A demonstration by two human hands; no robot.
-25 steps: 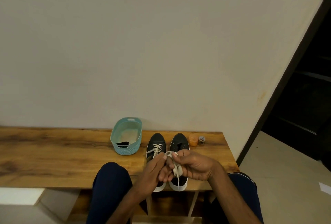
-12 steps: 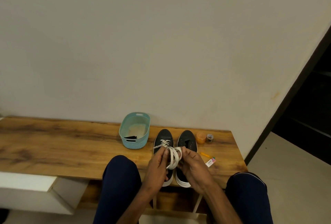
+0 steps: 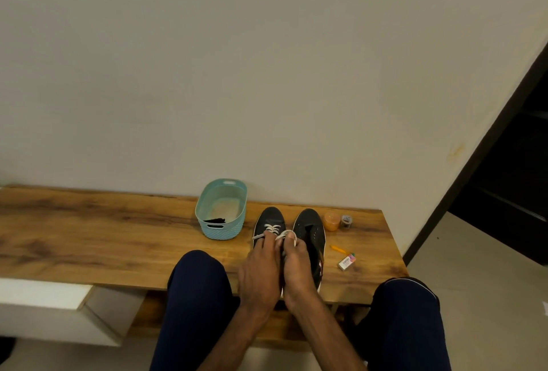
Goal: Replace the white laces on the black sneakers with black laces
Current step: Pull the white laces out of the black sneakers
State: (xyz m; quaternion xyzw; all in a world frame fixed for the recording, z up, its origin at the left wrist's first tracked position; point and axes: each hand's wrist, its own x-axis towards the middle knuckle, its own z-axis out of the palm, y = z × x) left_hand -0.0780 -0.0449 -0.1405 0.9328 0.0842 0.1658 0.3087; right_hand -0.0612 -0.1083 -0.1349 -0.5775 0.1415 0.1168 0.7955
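Hidden from us
The left hand point(image 3: 259, 269) and right hand point(image 3: 298, 266) cover the heels of both sneakers point(image 3: 271, 217) and most of the white lace point(image 3: 286, 233) they pinch; the dark item point(image 3: 216, 220) in the basket point(image 3: 221, 229) is too small to name

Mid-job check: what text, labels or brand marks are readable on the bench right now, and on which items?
Small white box: dark print on its face, too blurred to read.
Orange jar, small clear jar, sneakers, teal basket: no readable text.
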